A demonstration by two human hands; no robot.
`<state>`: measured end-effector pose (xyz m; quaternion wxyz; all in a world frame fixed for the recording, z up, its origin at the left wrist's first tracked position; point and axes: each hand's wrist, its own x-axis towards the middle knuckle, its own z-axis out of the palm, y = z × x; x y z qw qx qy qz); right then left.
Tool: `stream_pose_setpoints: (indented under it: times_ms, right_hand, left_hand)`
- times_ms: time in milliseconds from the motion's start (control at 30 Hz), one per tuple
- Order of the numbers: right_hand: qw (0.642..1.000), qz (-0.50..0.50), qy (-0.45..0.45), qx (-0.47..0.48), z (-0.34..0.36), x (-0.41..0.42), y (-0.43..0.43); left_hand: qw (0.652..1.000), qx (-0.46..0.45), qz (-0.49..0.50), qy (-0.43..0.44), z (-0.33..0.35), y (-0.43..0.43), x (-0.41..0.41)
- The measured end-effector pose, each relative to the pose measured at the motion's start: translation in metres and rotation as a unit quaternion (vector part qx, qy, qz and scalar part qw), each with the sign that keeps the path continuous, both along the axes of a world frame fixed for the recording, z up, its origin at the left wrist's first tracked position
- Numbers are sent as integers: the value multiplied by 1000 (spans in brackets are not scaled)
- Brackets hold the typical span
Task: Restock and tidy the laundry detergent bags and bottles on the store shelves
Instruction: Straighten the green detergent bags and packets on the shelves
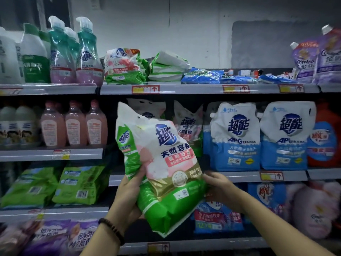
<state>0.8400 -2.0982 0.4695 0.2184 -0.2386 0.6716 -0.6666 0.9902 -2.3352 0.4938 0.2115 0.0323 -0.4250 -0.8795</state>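
Item under handling: one detergent bag (162, 169), white, pink and green. It is held in the air at frame centre, in front of the middle shelf (239, 176), and does not rest on any board. Its top leans toward 11 o'clock.

Left hand (129, 198): closed around the bag's lower edge at 7 o'clock, with the palm under the bag and the thumb on its green side panel. A dark bead bracelet (112, 230) sits on this wrist.

Right hand (219, 187): fingers curled on the bag's lower corner at 4 o'clock, gripping it.

Matching bags (188, 124) stand on the middle shelf directly behind the held bag, at its 1 o'clock. Two blue-and-white pouches (234, 137) stand upright side by side at its 3 o'clock.

Pink bottles (75, 124) stand in a row at 9 o'clock. Green bags (81, 183) lie at 8 o'clock.

On the top shelf, pump bottles (88, 52) stand at 11 o'clock, with a slumped floral bag (123, 67) beside them at 12 o'clock.
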Motion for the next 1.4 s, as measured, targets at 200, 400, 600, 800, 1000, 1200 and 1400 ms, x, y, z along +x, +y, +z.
stream_pose_setpoints:
  times_ms: [200,400,600,800,1000,1200,1400]
  right_hand:
    - [983,146,-39,-103,-3,10,-23]
    - [984,33,37,-170,5,8,-49]
    - [988,-96,93,-83,12,-1,-83]
    - [980,-176,66,-72,19,-27,-118]
    - [975,-182,111,-66,31,-92,-158]
    - [968,-198,128,-92,45,-181,-224]
    - [938,-240,251,11,18,-242,-281]
  left_hand:
    - [993,-28,-114,-25,4,-28,13]
    - [923,-347,75,-147,7,-64,6]
    - [924,-332,132,-140,-21,-63,-25]
    - [897,-383,193,-107,-17,-92,-70]
    - [899,-394,182,-50,-3,-134,-131]
    - [861,-449,236,-38,7,-194,-225]
    - [866,-423,252,-82,-34,-230,-294]
